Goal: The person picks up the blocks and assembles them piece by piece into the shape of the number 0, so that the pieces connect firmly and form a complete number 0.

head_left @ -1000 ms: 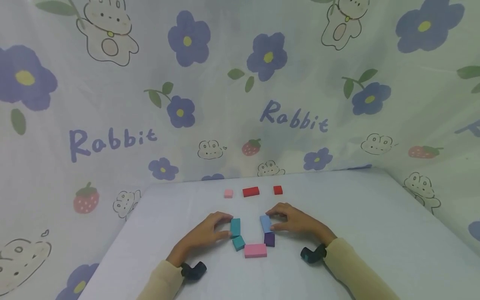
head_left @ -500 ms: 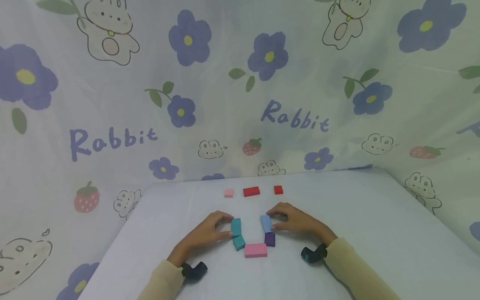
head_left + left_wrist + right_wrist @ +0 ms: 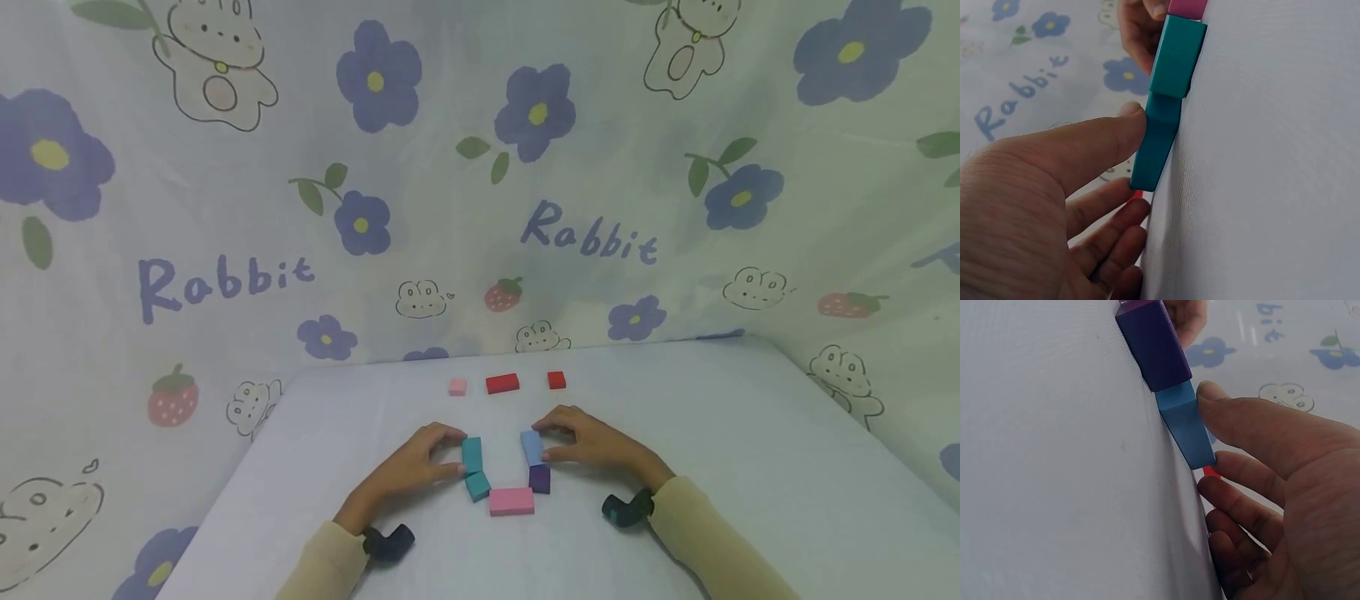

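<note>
My left hand [image 3: 416,458] holds a long teal block [image 3: 472,454] between thumb and index finger, one at each end of it. A teal cube [image 3: 477,486] touches its near end. Across from it, my right hand [image 3: 588,439] pinches a long light blue block [image 3: 532,448] the same way. Close against that block's near end sits a dark purple cube [image 3: 539,479]. A pink block [image 3: 512,501] lies crosswise in front, between the two cubes. In the left wrist view the thumb rests at the teal block's side [image 3: 1157,144]; the right wrist view shows the light blue block [image 3: 1186,425] likewise.
Farther back on the white table [image 3: 675,392] lie a light pink cube [image 3: 457,387], a long red block [image 3: 502,383] and a red cube [image 3: 556,380], spaced apart in a row. A printed rabbit-and-flower curtain [image 3: 450,183] rises behind the table.
</note>
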The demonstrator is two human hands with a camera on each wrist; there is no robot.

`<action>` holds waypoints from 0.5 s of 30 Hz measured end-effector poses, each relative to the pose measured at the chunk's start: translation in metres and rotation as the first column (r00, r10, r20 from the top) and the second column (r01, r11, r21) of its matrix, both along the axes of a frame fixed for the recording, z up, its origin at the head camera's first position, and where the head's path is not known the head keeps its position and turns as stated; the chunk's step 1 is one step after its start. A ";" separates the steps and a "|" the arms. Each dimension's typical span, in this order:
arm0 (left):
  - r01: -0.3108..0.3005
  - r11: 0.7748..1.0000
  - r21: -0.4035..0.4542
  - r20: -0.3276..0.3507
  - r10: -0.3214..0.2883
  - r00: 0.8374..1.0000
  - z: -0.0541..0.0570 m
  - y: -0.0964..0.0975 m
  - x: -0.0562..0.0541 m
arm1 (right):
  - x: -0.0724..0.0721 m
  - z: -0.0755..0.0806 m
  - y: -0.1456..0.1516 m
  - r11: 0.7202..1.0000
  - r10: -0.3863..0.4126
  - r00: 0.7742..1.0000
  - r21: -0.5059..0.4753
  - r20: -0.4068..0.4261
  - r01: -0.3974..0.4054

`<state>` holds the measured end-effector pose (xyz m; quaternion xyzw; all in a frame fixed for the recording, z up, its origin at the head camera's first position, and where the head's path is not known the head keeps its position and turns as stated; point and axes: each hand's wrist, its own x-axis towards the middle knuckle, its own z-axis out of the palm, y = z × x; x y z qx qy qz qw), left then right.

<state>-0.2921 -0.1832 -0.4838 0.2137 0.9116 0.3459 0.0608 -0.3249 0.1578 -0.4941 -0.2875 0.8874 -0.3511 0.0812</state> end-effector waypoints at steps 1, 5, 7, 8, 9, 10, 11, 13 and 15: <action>0.001 1.000 -0.002 -0.003 -0.001 1.000 0.000 0.000 0.000 | 0.000 0.001 0.000 1.000 0.002 1.000 -0.006 -0.001 -0.002; 0.006 1.000 -0.006 -0.007 -0.006 1.000 0.000 0.000 -0.001 | 0.002 0.002 0.000 1.000 0.011 1.000 -0.016 0.001 -0.011; 0.007 1.000 -0.008 -0.006 -0.008 1.000 -0.001 0.000 -0.001 | 0.002 0.002 0.000 1.000 0.013 1.000 -0.014 -0.001 -0.013; 0.009 1.000 -0.007 -0.008 -0.009 1.000 -0.001 0.000 -0.001 | 0.002 0.001 0.000 1.000 0.014 1.000 -0.013 -0.001 -0.014; 0.009 1.000 -0.007 -0.010 -0.009 1.000 -0.002 -0.001 -0.002 | 0.002 0.001 0.000 1.000 0.013 1.000 -0.012 -0.002 -0.013; 0.010 1.000 -0.006 -0.012 -0.010 1.000 -0.002 -0.001 -0.002 | 0.001 0.001 0.000 1.000 0.014 1.000 -0.013 -0.003 -0.014; 0.012 1.000 -0.003 -0.013 -0.012 1.000 -0.002 -0.001 -0.002 | 0.001 0.000 0.000 1.000 0.015 1.000 -0.013 -0.004 -0.015; 0.013 1.000 0.001 -0.016 -0.013 1.000 -0.003 -0.002 -0.002 | 0.000 0.000 0.001 1.000 0.013 1.000 -0.013 -0.008 -0.013; 0.012 1.000 0.001 -0.020 -0.012 1.000 -0.003 -0.002 -0.002 | 0.000 0.000 0.001 1.000 0.015 1.000 -0.014 -0.012 -0.015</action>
